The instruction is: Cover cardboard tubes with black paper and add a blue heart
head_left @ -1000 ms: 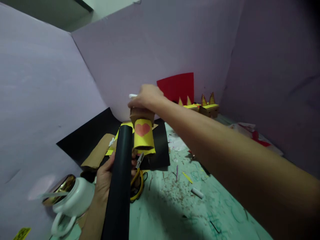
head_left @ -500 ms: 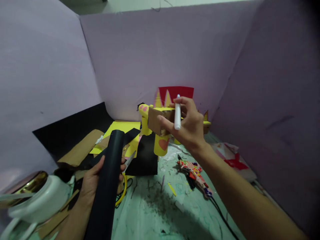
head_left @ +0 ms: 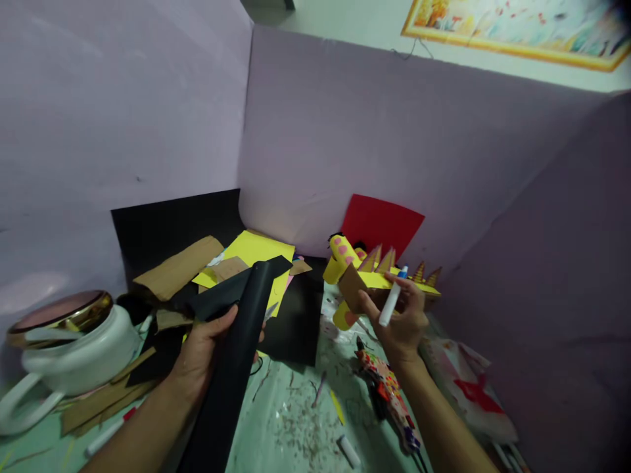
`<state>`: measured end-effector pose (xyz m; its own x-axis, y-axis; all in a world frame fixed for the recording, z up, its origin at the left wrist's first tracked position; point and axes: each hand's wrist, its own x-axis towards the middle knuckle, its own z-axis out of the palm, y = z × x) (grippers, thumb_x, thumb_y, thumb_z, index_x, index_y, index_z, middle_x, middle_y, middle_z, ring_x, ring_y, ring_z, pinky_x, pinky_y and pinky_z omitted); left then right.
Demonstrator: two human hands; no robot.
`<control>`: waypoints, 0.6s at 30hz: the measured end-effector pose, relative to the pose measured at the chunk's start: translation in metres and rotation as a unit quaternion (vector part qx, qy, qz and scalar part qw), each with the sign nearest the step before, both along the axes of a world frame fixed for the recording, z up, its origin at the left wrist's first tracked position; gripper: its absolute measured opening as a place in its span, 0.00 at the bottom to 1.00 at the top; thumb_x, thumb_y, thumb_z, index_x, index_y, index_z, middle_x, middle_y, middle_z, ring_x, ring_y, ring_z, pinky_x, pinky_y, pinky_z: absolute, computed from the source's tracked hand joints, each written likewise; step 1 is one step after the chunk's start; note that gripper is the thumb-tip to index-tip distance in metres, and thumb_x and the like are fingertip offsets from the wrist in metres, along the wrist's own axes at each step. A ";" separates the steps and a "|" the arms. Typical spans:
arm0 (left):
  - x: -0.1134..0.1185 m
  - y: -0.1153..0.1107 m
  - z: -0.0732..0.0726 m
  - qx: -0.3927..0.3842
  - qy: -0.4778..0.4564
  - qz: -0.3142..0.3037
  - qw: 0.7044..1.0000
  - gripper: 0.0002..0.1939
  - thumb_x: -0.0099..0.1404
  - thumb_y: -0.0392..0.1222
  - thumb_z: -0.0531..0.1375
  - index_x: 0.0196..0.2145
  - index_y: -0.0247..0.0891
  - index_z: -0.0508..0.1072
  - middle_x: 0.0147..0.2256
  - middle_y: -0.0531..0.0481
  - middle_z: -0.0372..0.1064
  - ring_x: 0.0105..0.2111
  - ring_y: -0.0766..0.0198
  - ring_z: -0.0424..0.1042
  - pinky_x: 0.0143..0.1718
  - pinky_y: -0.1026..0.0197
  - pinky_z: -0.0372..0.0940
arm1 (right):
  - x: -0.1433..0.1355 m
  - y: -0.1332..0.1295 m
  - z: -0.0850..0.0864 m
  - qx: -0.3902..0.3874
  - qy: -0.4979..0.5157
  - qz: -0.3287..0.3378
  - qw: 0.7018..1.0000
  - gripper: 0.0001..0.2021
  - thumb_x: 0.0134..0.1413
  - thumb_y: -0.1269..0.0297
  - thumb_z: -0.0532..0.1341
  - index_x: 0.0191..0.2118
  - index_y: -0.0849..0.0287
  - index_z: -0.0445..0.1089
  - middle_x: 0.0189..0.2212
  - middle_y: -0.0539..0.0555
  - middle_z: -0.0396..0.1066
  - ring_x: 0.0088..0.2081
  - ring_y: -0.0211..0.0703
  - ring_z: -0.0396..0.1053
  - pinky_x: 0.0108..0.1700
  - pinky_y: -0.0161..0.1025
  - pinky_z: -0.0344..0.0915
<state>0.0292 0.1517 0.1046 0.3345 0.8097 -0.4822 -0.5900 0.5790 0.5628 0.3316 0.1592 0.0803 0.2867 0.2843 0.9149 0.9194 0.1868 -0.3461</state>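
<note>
My left hand [head_left: 200, 348] is wrapped round a long black paper roll [head_left: 241, 341], which slants up from the bottom edge. A pointed metal blade [head_left: 271, 311] shows just past its fingers; whether the hand holds it is unclear. My right hand [head_left: 407, 322] grips a white marker [head_left: 391, 303] with a blue end pointing up. The same hand also pinches the brown cardboard end of a yellow cardboard figure [head_left: 377, 280]. That figure has pink spots, striped triangular spikes and tube-like legs, and sits over the far right of the table.
A white pot-like vessel [head_left: 83, 361] with a gold-rimmed bowl on it stands left. Yellow sheets [head_left: 261, 249], black paper [head_left: 300, 322] and cardboard scraps [head_left: 180, 266] lie behind. A colourful glue gun [head_left: 387, 387] with a cord and a white cap [head_left: 349, 452] lie in front. Lilac panels enclose the table.
The view has turned left and tilted. My right hand has lowered with the marker and figure, the figure moving back and down toward the table. My left hand still holds the roll.
</note>
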 end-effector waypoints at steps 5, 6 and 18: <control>0.000 0.004 -0.013 0.000 -0.024 -0.005 1.000 0.16 0.66 0.38 0.53 0.33 0.22 0.76 0.25 0.36 0.75 0.20 0.57 0.74 0.18 0.59 0.72 | -0.007 0.016 -0.018 -0.020 -0.009 0.004 1.000 0.30 0.41 0.47 0.67 0.47 0.59 0.63 0.42 0.61 0.74 0.35 0.52 0.75 0.37 0.46 0.71; 0.000 0.004 -0.015 -0.002 -0.030 -0.015 0.999 0.17 0.66 0.38 0.53 0.33 0.21 0.76 0.25 0.36 0.75 0.21 0.57 0.75 0.19 0.58 0.72 | -0.007 0.017 -0.021 -0.025 -0.006 0.007 1.000 0.30 0.42 0.47 0.67 0.48 0.59 0.63 0.42 0.62 0.74 0.37 0.53 0.75 0.38 0.46 0.71; 0.009 0.000 -0.040 0.010 -0.086 -0.108 0.990 0.21 0.69 0.43 0.50 0.37 0.23 0.75 0.27 0.36 0.77 0.25 0.56 0.77 0.27 0.59 0.73 | -0.033 -0.047 0.003 -0.042 0.089 0.079 0.992 0.24 0.49 0.63 0.65 0.52 0.56 0.59 0.54 0.64 0.67 0.45 0.55 0.73 0.44 0.52 0.71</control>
